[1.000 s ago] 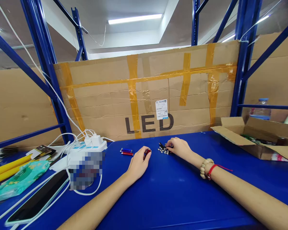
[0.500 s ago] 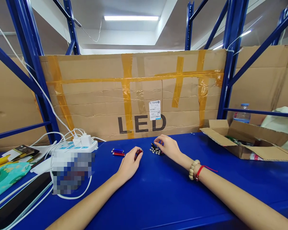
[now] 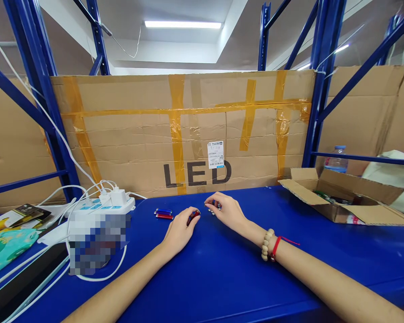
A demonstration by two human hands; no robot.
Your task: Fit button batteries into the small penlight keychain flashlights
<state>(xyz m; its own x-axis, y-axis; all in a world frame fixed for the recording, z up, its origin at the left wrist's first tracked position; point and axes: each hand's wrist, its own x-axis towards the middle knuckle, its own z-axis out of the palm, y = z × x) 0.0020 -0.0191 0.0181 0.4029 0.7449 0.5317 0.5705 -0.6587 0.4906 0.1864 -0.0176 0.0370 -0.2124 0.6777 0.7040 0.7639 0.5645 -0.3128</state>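
My left hand [image 3: 179,229] rests on the blue tabletop [image 3: 202,278], its thumb and fingers closed round a small, shiny dark red piece [image 3: 193,217]. To its left lie a slim blue tube-like piece [image 3: 163,211] and a red one [image 3: 164,216], both with silvery ends. My right hand [image 3: 229,211], wearing a bead bracelet and a red string, has thumb and forefinger pinched together just right of my left hand. Whatever sits in that pinch is too small to make out. Beneath its fingers is a pile of small black and silver parts [image 3: 211,212], largely covered by the hand.
At left stand a white power strip [image 3: 112,204] with plugs and cables, a pixelated patch and a teal packet [image 3: 10,251]. An open cardboard box [image 3: 343,213] sits at right, near a water bottle [image 3: 336,161]. A large taped cardboard panel [image 3: 138,148] closes the back.
My right hand has moved left from the pile of small parts toward my left hand, its fingertips now pinched. My left hand keeps its hold on the dark red piece. The view shifted slightly.
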